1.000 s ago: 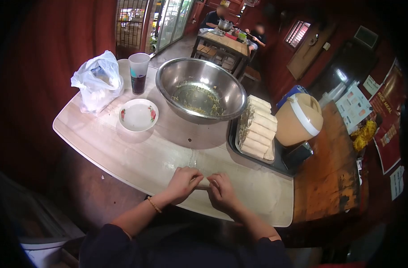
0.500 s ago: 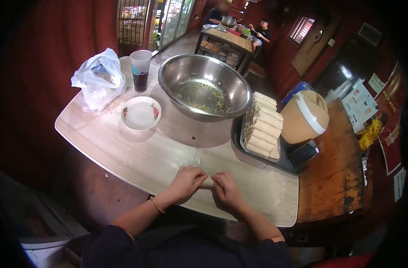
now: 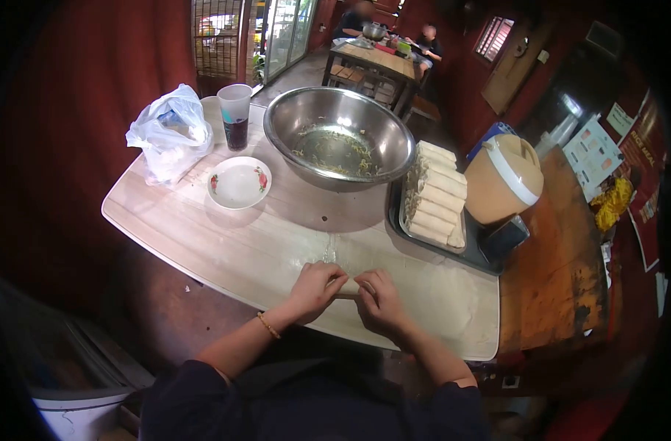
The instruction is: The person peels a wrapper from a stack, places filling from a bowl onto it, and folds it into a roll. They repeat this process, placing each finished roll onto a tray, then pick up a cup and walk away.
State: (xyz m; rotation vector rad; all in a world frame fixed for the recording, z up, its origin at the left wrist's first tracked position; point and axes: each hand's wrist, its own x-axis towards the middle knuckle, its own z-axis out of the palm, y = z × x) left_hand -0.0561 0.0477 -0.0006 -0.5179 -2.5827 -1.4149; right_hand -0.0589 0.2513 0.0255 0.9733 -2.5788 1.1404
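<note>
Open room stretches across the pale wood-patterned surface between the hands and the large round steel basin. Near the front edge, the left hand and right hand angle inward, fingers curled, each grip closed narrowly on a slim pale roll, partly hidden, its long axis running side to side.

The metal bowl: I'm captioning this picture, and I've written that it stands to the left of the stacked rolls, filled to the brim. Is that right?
Not filled to the brim: the head view shows only scattered shreds low in the metal bowl. It does stand to the left of the stacked rolls.
</note>
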